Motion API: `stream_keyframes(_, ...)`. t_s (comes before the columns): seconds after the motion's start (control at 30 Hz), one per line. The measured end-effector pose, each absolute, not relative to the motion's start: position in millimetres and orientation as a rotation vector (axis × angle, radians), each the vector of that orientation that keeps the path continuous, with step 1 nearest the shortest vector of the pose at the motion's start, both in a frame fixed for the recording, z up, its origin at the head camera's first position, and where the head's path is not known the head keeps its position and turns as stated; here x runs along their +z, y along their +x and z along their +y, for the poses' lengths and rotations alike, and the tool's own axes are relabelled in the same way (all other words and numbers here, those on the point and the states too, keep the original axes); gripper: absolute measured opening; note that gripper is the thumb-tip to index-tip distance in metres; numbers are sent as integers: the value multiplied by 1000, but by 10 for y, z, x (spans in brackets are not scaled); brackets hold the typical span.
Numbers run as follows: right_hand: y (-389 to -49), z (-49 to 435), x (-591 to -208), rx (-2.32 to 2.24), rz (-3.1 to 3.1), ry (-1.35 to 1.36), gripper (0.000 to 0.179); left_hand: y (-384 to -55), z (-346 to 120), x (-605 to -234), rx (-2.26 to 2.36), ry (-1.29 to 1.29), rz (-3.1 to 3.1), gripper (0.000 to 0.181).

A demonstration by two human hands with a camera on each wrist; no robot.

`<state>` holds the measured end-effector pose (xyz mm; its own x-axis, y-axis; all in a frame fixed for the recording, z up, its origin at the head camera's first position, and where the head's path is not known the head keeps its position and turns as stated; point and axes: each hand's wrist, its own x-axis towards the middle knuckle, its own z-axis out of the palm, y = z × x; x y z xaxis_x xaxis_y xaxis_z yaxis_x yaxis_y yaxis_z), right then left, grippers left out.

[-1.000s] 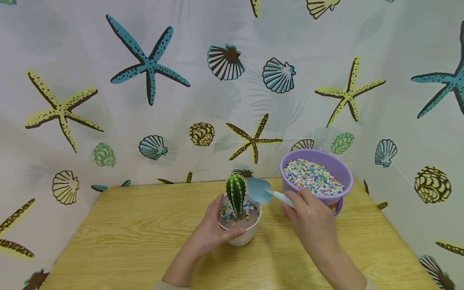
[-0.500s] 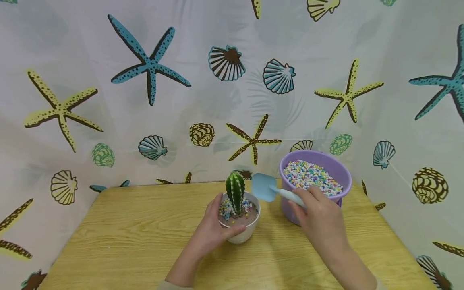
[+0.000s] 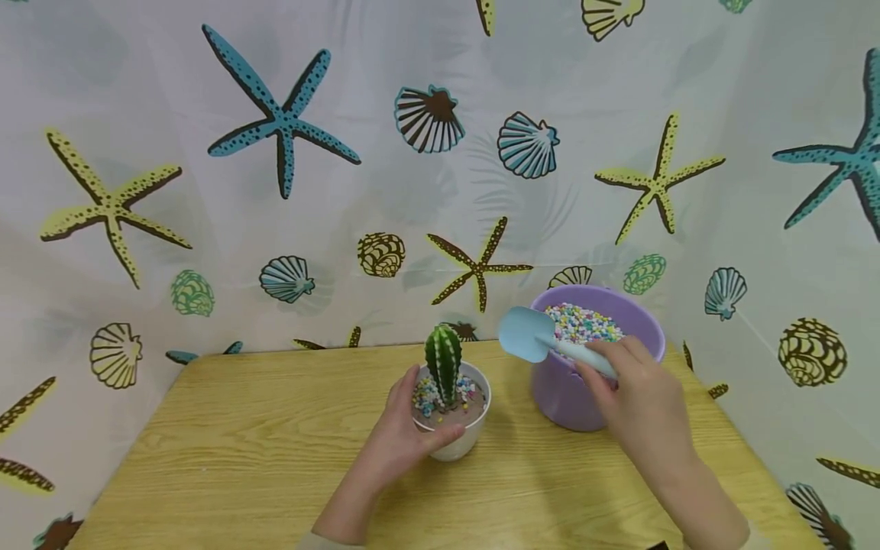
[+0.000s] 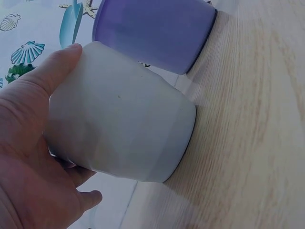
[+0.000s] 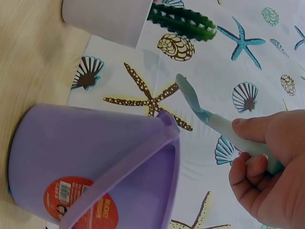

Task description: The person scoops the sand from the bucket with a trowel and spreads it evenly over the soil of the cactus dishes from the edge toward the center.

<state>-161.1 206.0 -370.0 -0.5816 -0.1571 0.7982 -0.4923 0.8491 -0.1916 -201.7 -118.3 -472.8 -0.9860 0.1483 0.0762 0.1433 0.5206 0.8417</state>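
My left hand grips a white pot round its near left side, thumb along the front and fingers behind. In the pot a green cactus stands upright in brown soil, with colourful pebbles scattered around it. My right hand holds a light blue toy shovel by its handle, fingers curled round it. The shovel's blade points left, raised at the near left rim of a purple bucket. In the right wrist view the shovel shows edge-on, apart from the bucket.
Multicoloured pebbles fill much of the bucket, whose purple handle hangs down its side. A wooden table lies beneath everything. Behind it and to the sides hangs a white curtain printed with starfish and shells.
My right hand has moved to the right with the shovel, from beside the cactus to the bucket's rim. My left hand stays on the pot.
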Motion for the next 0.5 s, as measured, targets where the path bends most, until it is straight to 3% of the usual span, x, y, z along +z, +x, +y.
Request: stream_keyframes(0.5,-1663,2390,-3455,707,-2388,249,23,-2012,-1206,-4709,1515,256,2727,126)
